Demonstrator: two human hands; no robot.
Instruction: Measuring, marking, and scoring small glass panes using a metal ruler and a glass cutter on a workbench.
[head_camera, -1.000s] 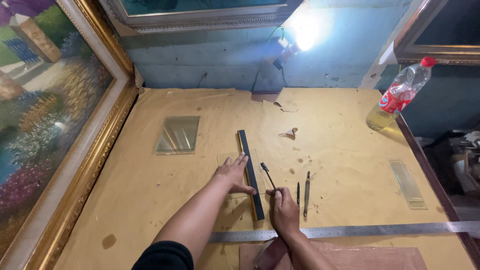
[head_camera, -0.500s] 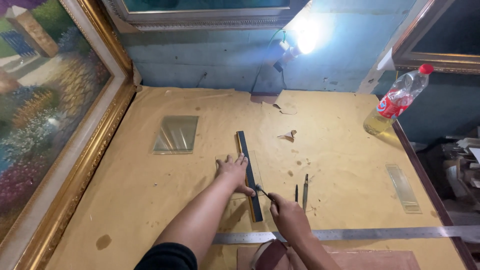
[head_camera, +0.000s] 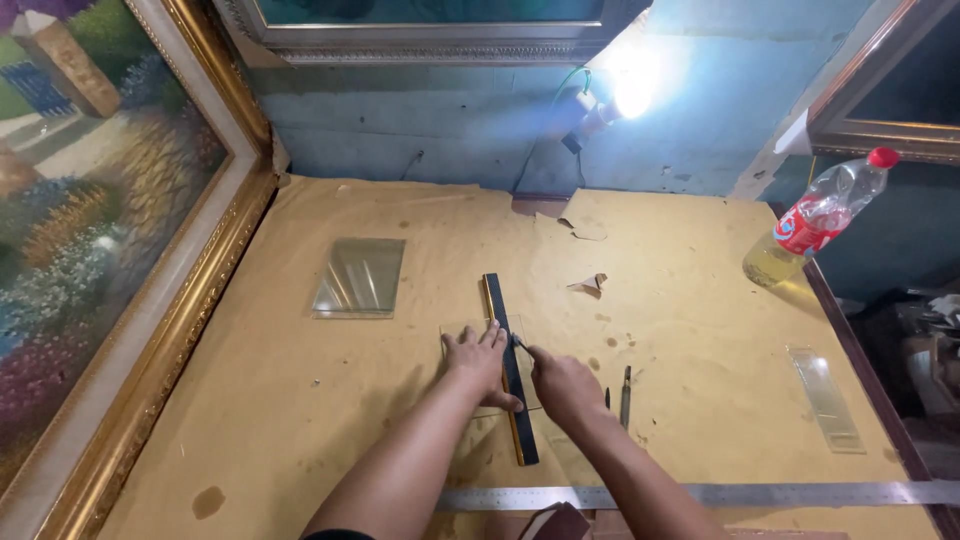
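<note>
On the brown paper-covered bench (head_camera: 300, 400), a small clear pane of glass (head_camera: 462, 338) lies flat, so transparent its edges barely show, with a dark straightedge (head_camera: 508, 370) laid across it lengthways. The left hand (head_camera: 478, 358) is spread flat, fingers wide, pressing the pane and the bar's left edge; the right hand (head_camera: 563, 385) is closed around a thin glass cutter (head_camera: 520, 343), its tip set against the bar's right side near the far end. From where I stand the risk looks plain: if that flat palm eases off, the bar could skate on slick glass and the line would wander. The fingertips sit close to the tool's path. Another glass sheet (head_camera: 360, 277) lies well apart to the left, a steel ruler (head_camera: 780, 493) nearer the bench's front edge.
</note>
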